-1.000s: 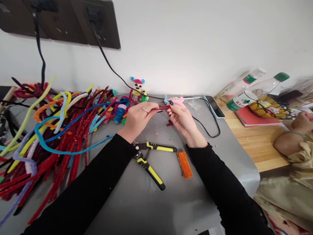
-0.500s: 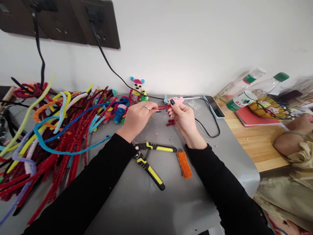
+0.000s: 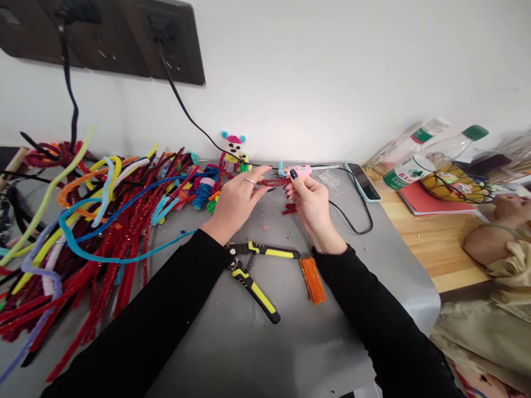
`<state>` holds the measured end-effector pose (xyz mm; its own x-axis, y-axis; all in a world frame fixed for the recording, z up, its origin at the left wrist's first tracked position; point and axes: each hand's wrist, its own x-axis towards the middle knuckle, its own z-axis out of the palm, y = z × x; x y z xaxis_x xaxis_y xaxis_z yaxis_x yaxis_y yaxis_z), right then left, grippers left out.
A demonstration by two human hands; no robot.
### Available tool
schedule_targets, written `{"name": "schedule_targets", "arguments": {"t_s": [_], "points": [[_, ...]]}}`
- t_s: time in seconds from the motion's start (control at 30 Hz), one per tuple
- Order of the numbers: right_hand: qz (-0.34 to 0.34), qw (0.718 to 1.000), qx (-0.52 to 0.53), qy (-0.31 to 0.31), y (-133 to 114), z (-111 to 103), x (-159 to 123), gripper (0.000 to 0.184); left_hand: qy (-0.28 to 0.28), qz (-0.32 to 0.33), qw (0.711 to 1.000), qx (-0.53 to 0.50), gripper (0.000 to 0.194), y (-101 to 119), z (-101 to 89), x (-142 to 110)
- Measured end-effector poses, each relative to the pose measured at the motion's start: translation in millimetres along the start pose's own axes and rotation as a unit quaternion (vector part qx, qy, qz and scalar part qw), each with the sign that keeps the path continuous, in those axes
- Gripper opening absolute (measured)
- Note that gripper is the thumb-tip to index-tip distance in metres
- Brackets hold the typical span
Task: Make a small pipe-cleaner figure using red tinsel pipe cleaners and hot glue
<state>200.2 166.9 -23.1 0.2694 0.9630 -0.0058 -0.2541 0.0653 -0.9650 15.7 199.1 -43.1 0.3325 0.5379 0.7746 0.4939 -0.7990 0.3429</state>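
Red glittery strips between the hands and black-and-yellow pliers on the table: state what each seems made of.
Red glittery strips: probably tinsel fibre, given the sparkle; any core hidden. Black-and-yellow pliers: grips look matte, perhaps plastic or rubber; coiled spring suggests metal.

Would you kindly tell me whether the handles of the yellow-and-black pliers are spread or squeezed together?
Spread: the pliers' handles angle apart, with the coiled spring showing between them.

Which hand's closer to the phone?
Right. The right hand is to the left of the phone, not touching it; the left hand is farther left, past the right hand.
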Motion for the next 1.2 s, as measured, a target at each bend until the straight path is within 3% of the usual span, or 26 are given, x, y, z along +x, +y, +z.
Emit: {"name": "schedule_targets", "arguments": {"t_s": [0.47, 0.83, 1.2], "points": [[-0.019, 0.999, -0.041, 0.004, 0, 0, -1, 0.043, -0.044, 0.004, 0.995, 0.091, 0.026, -4, 7.6, -4], [-0.017, 0.999, -0.028, -0.002, 1, 0, -1, 0.044, 0.004, 0.056, 0.992, 0.111, 0.028, -7, 12.6, -7], [-0.01, 1.0, -0.024, -0.01, -2, -4, 0, 0.046, -0.024, 0.071, 0.985, 0.159, 0.025, -8, 12.9, -7]]}}
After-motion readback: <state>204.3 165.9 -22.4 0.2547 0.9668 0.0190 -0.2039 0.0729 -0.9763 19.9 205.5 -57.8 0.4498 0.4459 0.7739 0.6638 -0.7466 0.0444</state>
